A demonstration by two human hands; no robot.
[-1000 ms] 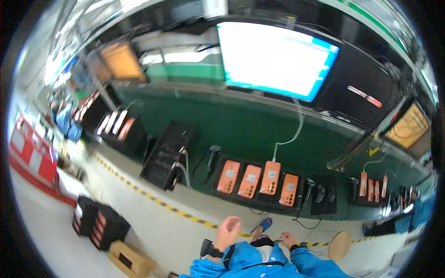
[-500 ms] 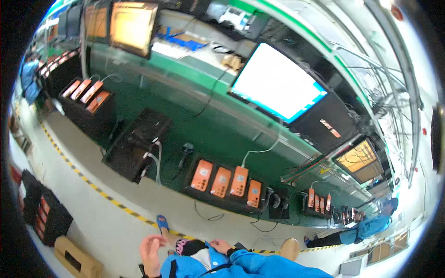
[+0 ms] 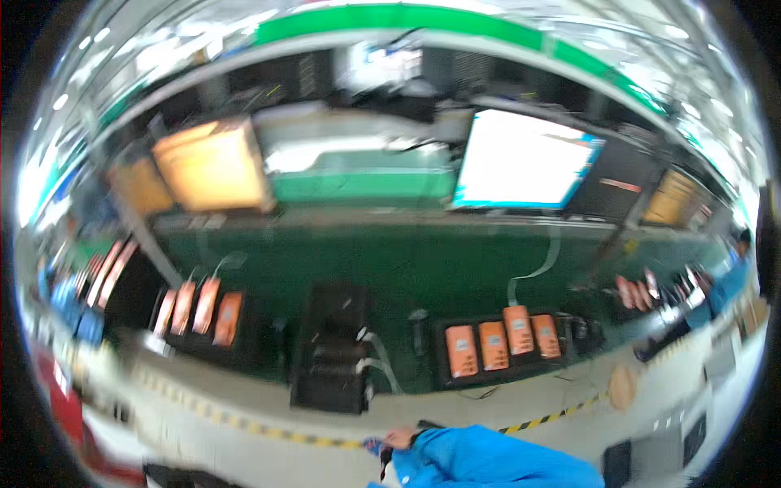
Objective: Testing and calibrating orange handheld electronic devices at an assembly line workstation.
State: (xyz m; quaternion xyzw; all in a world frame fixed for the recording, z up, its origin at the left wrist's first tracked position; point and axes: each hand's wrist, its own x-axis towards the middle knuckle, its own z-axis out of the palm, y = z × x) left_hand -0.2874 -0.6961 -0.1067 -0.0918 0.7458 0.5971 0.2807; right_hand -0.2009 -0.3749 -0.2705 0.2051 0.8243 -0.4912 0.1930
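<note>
My right hand (image 3: 399, 439) is low in front of my body, below the bench's near edge, its blue sleeve (image 3: 496, 459) coming in from the right. Blur hides its fingers, and I cannot make out anything in them. My left hand is out of view. Beyond the right hand, on the green bench (image 3: 439, 260), a black tray (image 3: 440, 358) carries several flat orange devices (image 3: 494, 346) with dark round spots. A white cable (image 3: 529, 276) runs to one of them. Left of that tray lies a black fixture (image 3: 329, 325) with white cables.
A bright monitor (image 3: 521, 163) and a yellow-lit screen (image 3: 213, 167) stand along the back. More orange devices (image 3: 206, 305) sit in a black holder at left. A round stool (image 3: 623, 386) is at right, near a person in blue (image 3: 728, 285). Yellow-black tape (image 3: 268, 433) marks the floor.
The view has swung and levelled, with blur. My left hand, earlier raised with fingers apart, has left the picture. My right hand stays low near my body.
</note>
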